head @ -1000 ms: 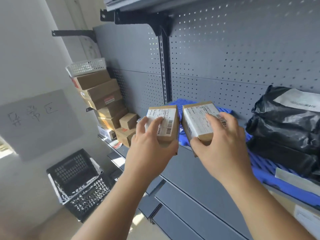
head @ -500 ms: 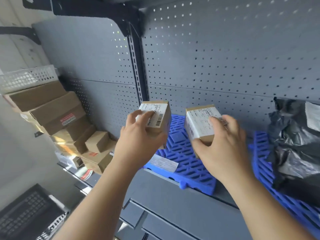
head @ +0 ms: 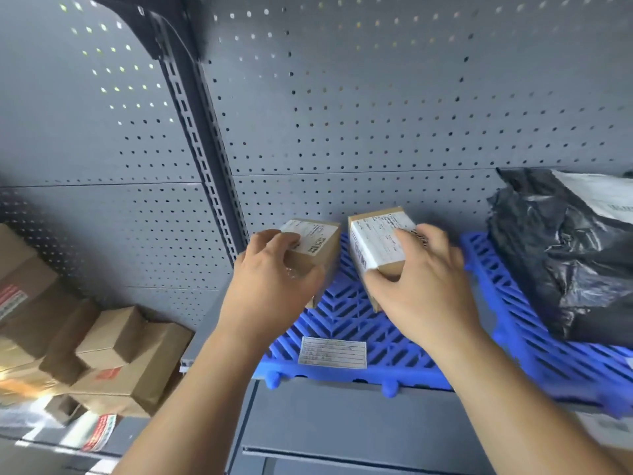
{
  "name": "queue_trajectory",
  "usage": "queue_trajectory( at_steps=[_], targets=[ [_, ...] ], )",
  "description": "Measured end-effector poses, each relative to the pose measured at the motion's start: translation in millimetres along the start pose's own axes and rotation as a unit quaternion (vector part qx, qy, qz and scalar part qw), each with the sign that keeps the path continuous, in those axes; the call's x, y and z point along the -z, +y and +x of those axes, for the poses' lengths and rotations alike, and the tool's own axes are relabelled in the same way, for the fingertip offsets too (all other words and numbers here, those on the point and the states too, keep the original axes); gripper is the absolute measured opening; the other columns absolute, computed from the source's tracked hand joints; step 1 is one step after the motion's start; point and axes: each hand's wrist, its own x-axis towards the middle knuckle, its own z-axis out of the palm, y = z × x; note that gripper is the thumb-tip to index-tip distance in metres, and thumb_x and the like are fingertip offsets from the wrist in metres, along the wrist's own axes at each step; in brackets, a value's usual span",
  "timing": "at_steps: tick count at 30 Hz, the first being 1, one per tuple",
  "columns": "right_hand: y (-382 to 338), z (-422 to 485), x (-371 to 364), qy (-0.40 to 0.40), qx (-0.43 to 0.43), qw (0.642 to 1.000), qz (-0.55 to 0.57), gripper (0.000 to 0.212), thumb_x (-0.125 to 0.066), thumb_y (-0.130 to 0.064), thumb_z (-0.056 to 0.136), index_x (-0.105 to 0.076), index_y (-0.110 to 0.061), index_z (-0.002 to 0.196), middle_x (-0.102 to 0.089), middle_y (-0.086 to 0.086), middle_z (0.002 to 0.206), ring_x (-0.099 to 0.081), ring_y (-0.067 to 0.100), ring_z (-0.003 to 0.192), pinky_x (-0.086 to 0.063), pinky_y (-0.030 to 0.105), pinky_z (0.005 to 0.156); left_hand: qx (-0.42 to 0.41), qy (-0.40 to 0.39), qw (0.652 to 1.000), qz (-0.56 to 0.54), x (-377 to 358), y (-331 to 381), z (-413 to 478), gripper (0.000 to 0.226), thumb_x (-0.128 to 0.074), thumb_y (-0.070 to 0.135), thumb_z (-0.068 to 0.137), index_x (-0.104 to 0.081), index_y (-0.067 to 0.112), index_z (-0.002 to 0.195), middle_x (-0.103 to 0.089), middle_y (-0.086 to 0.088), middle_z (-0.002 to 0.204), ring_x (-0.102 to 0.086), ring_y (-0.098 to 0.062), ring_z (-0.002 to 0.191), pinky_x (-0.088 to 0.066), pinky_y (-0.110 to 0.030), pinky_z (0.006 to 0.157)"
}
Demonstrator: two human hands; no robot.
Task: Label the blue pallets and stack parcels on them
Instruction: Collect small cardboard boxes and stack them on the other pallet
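Observation:
A blue slatted pallet (head: 349,323) lies on the grey shelf, with a white label (head: 332,352) stuck near its front edge. My left hand (head: 270,286) grips a small cardboard parcel (head: 317,246) with a white shipping label, held over the pallet's back left part. My right hand (head: 421,286) grips a second small cardboard parcel (head: 380,245), also labelled, just to the right of the first. Whether either parcel touches the pallet I cannot tell. A second blue pallet (head: 534,341) to the right carries black plastic mail bags (head: 561,252).
A grey pegboard back wall (head: 359,114) and a slotted upright (head: 202,159) stand behind the shelf. On the left bay, several brown cardboard boxes (head: 113,354) are piled up. The shelf's front edge (head: 342,419) runs below the pallets.
Both hands have carried the parcels forward and down over the blue pallet, close to the back wall. The view has moved closer to the shelf.

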Motion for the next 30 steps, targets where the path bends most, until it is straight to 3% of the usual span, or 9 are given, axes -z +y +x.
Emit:
queue_trajectory(
  at_steps=[5, 11, 20, 30],
  targets=[
    [-8.4, -6.4, -8.9, 0.001, -0.023, 1.000, -0.014, 0.070, -0.063, -0.050, 0.080, -0.050, -0.025, 0.144, -0.037, 0.002, 0.153, -0.040, 0.036, 0.127, -0.037, 0.041, 0.103, -0.023, -0.025, 0.999, -0.018, -4.7, -9.1, 0.4, 0.062, -0.071, 0.052, 0.079, -0.058, 0.030, 0.136, -0.044, 0.010, 0.144, -0.056, -0.024, 0.123, -0.052, -0.045, 0.101],
    [-17.8, -13.5, -7.2, 0.040, -0.026, 0.998, -0.028, 0.070, -0.065, -0.060, 0.079, -0.053, -0.029, 0.141, -0.040, 0.001, 0.153, -0.032, 0.029, 0.140, -0.022, 0.046, 0.113, -0.039, -0.010, 0.999, -0.022, 2.6, -13.2, -6.7, 0.068, -0.069, 0.061, 0.078, -0.055, 0.033, 0.139, -0.040, 0.010, 0.152, -0.044, -0.025, 0.137, -0.043, -0.053, 0.110],
    [-19.4, -27.4, 0.6, 0.062, -0.023, 0.997, -0.043, 0.066, -0.061, -0.062, 0.082, -0.052, -0.033, 0.140, -0.040, -0.002, 0.153, -0.034, 0.026, 0.141, -0.021, 0.045, 0.113, -0.073, 0.019, 0.997, -0.032, 8.1, 0.4, -17.2, 0.059, -0.072, 0.053, 0.082, -0.056, 0.036, 0.136, -0.043, 0.009, 0.151, -0.039, -0.024, 0.141, -0.039, -0.053, 0.114],
    [-3.4, -47.5, 36.4, 0.114, 0.016, 0.993, -0.036, 0.062, -0.065, -0.055, 0.083, -0.060, -0.021, 0.135, -0.046, 0.005, 0.150, -0.036, 0.030, 0.143, -0.024, 0.047, 0.114, -0.117, 0.020, 0.993, -0.016, 6.9, 40.9, -46.7, 0.059, -0.066, 0.056, 0.080, -0.058, 0.034, 0.135, -0.049, 0.005, 0.145, -0.045, -0.026, 0.135, -0.038, -0.047, 0.115]
  ],
)
